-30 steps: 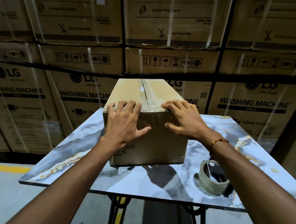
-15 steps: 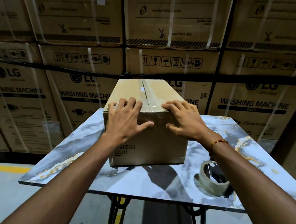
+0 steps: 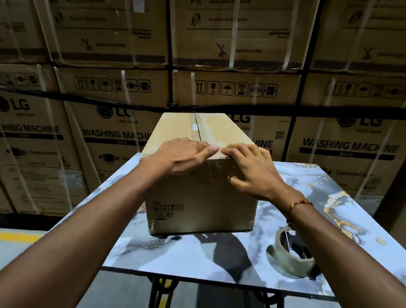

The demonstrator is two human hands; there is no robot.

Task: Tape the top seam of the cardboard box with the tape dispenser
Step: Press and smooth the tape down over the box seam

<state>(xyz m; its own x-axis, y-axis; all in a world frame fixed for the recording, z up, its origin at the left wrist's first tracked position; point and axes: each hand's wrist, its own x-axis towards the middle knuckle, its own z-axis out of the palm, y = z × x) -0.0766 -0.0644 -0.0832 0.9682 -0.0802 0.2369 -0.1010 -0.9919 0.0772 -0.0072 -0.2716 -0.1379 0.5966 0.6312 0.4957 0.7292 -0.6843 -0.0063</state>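
Note:
A long brown cardboard box (image 3: 202, 201) stands on the marbled table (image 3: 192, 254), its length running away from me. Clear tape (image 3: 204, 131) runs along its top seam. My left hand (image 3: 183, 156) lies flat on the near top edge, its fingertips at the seam. My right hand (image 3: 250, 168) rests on the near top corner, fingers on the top beside the seam and thumb pressed on the front face. The fingertips of both hands almost meet at the seam. The tape roll (image 3: 290, 255) lies on the table at the right, under my right forearm.
A wall of large strapped washing-machine cartons (image 3: 236, 38) rises close behind the table. The table's near edge (image 3: 214, 280) is in front of me, with black metal legs below. A yellow floor line (image 3: 7, 235) shows at the lower left.
My left hand slid right along the box's near top edge to the seam. My right hand shifted slightly left, so the fingertips now nearly touch. The view also moved closer.

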